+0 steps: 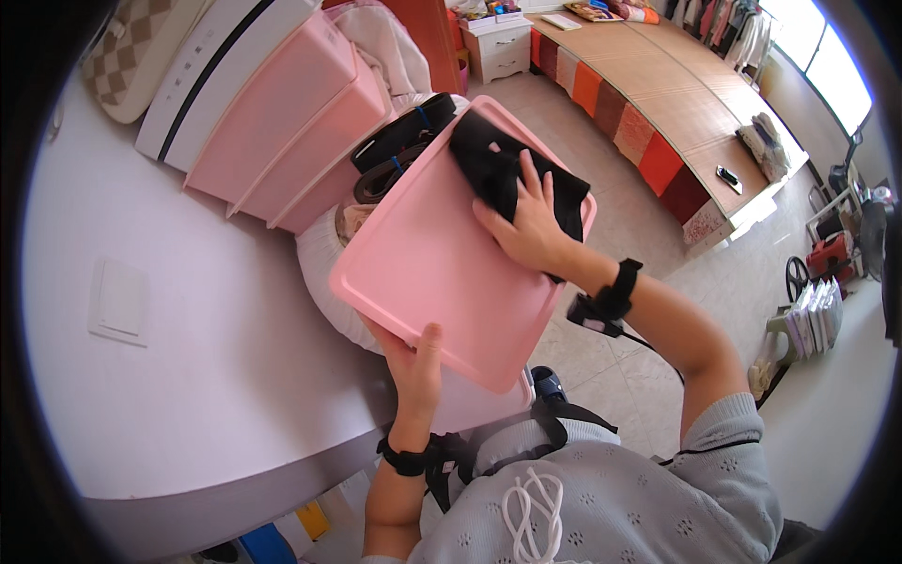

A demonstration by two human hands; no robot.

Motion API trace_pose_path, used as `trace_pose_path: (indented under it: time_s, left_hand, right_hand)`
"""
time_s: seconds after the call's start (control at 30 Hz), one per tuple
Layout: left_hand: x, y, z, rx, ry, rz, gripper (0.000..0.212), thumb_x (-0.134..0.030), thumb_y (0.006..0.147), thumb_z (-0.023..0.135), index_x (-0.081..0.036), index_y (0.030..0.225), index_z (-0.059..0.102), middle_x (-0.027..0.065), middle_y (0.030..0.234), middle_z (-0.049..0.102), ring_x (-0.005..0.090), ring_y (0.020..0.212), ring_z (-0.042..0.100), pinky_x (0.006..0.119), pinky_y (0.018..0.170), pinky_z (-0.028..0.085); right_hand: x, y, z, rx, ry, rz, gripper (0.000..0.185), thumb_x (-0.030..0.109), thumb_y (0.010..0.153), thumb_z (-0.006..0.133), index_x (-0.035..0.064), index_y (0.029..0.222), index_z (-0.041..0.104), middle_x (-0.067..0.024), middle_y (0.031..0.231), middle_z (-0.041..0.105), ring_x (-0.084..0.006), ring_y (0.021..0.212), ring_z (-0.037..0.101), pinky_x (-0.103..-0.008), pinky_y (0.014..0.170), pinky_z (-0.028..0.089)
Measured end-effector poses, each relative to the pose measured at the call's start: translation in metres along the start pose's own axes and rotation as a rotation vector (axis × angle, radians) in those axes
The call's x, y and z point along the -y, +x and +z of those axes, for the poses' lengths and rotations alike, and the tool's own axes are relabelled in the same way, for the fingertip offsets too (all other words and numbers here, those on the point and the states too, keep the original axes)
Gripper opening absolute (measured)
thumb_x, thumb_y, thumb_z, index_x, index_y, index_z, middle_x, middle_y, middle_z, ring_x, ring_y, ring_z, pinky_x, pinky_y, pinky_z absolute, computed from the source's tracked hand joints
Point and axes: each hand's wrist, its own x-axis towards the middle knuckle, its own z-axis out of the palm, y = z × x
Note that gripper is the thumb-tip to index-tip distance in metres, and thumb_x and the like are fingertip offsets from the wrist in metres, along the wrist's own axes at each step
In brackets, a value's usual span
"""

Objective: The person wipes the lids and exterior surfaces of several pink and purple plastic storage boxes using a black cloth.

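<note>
A pink plastic lid point(437, 261) with a raised rim is tilted in front of me. My left hand point(412, 366) grips its lower left edge, thumb on top and fingers underneath. On the lid's upper right part lies a folded black cloth point(486, 155). My right hand point(532, 222) rests flat on this cloth with its fingers spread. Beyond the lid's upper left edge are coiled dark belts point(405, 134) with blue ties, beside a white fabric bundle point(328, 282). What the lid rests on is hidden.
Stacked pink plastic boxes point(289, 120) stand against the white wall point(211, 338) at the left. Below the lid is another pale pink box surface point(486, 402). A bed point(655, 92) with a mat stands at the upper right. A stool point(779, 328) holds wrapped packets at the right.
</note>
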Motion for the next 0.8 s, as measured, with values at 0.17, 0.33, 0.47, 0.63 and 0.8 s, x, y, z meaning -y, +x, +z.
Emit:
trace_pose_path:
  time_s: [0.17, 0.33, 0.47, 0.63, 0.8]
  left_hand:
    - [-0.004, 0.006, -0.017, 0.053, 0.268, -0.017, 0.106, -0.009, 0.071, 0.074, -0.003, 0.144, -0.003, 0.0127, 0.142, 0.022, 0.0230, 0.128, 0.031, 0.037, 0.104, 0.031]
    - [-0.007, 0.006, -0.013, 0.111, -0.127, -0.093, 0.107, -0.003, 0.072, 0.073, -0.009, 0.144, -0.006, 0.0107, 0.139, 0.026, 0.0220, 0.121, 0.039, 0.036, 0.097, 0.040]
    - [-0.012, 0.007, -0.013, 0.111, -0.102, -0.060, 0.100, -0.003, 0.074, 0.072, -0.008, 0.144, 0.001, 0.0133, 0.134, 0.033, 0.0233, 0.120, 0.041, 0.037, 0.098, 0.040]
    - [0.004, -0.001, -0.035, 0.244, 0.195, -0.016, 0.048, -0.019, 0.086, 0.061, -0.002, 0.128, 0.045, 0.0125, 0.129, 0.046, 0.0218, 0.114, 0.049, 0.032, 0.093, 0.041]
    - [-0.017, 0.007, -0.011, 0.045, -0.153, -0.108, 0.096, 0.002, 0.074, 0.068, -0.008, 0.144, 0.003, 0.0099, 0.134, 0.034, 0.0207, 0.117, 0.044, 0.034, 0.091, 0.046]
  right_hand:
    - [0.064, -0.037, -0.016, 0.427, 0.244, -0.588, 0.049, 0.027, 0.079, 0.058, 0.0269, 0.127, 0.051, -0.0016, 0.147, 0.030, -0.0344, 0.138, 0.016, -0.0629, 0.106, 0.007]
    - [0.031, 0.014, -0.020, 0.115, 0.287, -0.216, 0.047, 0.031, 0.082, 0.054, 0.0199, 0.128, 0.050, -0.0096, 0.141, 0.037, -0.0370, 0.136, 0.016, -0.0623, 0.104, 0.009]
    - [0.058, -0.006, -0.008, 0.283, 0.150, -0.504, 0.054, 0.036, 0.081, 0.059, 0.0214, 0.131, 0.047, -0.0084, 0.145, 0.031, -0.0393, 0.137, 0.011, -0.0663, 0.103, 0.006]
    - [0.094, -0.001, -0.013, 0.505, 0.208, -0.803, 0.061, 0.024, 0.076, 0.062, 0.0353, 0.133, 0.045, 0.0017, 0.151, 0.022, -0.0353, 0.139, 0.008, -0.0639, 0.106, 0.005]
    - [0.069, 0.028, -0.018, 0.350, 0.158, -0.492, 0.064, 0.015, 0.076, 0.059, 0.0259, 0.137, 0.040, -0.0035, 0.149, 0.024, -0.0346, 0.138, 0.014, -0.0622, 0.106, 0.010]
